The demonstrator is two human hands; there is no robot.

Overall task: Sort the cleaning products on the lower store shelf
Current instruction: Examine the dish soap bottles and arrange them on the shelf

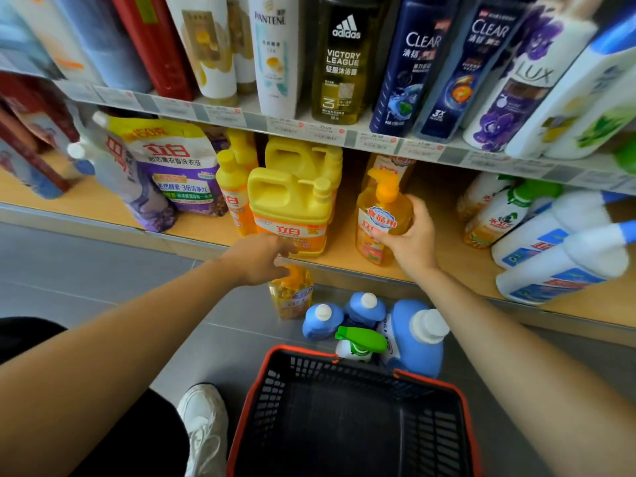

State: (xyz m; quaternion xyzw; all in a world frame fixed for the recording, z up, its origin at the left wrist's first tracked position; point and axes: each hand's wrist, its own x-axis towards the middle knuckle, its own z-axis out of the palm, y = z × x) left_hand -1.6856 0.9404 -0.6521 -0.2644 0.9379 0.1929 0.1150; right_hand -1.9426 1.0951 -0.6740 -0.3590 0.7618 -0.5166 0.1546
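Orange pump dish-soap bottle (382, 218) stood near front edge of lower shelf (340, 251), beside yellow jugs (292, 208); right hand (409, 235) gripped its body. Left hand (261, 259) curled over pump of smaller orange bottle (290, 297) on floor below shelf edge. Blue bottles (316, 330) and green-trigger sprayer (361, 339) were unshelved on floor; basket (344, 425) looked empty. Judged roughly midway.

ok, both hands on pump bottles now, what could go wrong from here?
1. The left hand holds the floor pump bottle only by its orange pump head; lifted that way, it could swing or slip.
2. The right hand grips the shelf pump bottle near the lower shelf front edge; released badly, it may tip onto the blue bottles on the floor.
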